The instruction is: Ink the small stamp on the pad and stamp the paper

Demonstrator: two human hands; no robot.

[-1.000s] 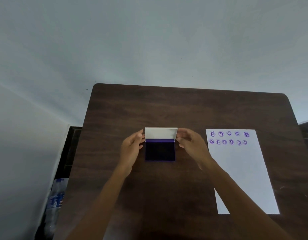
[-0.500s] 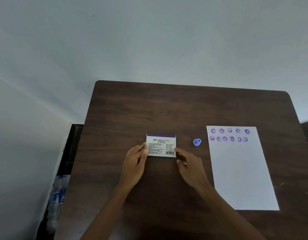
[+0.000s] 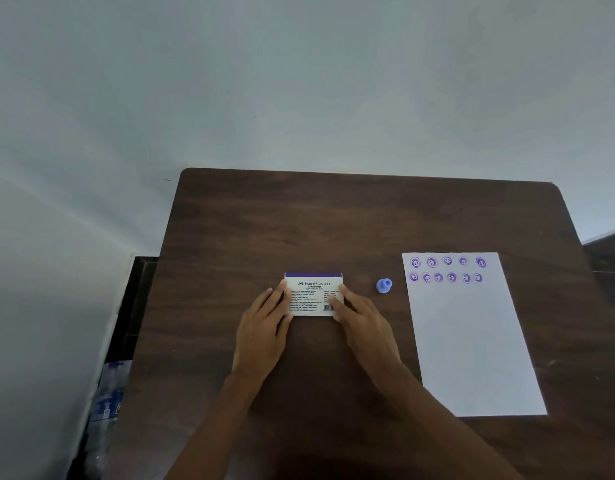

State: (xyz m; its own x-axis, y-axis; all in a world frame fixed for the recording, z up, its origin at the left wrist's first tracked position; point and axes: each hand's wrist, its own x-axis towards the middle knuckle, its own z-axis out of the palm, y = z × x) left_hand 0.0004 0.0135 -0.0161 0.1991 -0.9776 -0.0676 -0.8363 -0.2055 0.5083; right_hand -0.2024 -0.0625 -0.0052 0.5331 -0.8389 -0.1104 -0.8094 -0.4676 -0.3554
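Both my hands, left [image 3: 264,327] and right [image 3: 359,322], rest flat on the closed ink pad [image 3: 314,294]; stamp [image 3: 384,285] lies right of it, paper [image 3: 472,341] already holds eleven prints, looks done.

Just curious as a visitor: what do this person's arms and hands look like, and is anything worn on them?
Both arms are bare up to the frame's edge: no sleeves show. The left hand and right hand wear no gloves, and no rings, watch or bracelets are visible.
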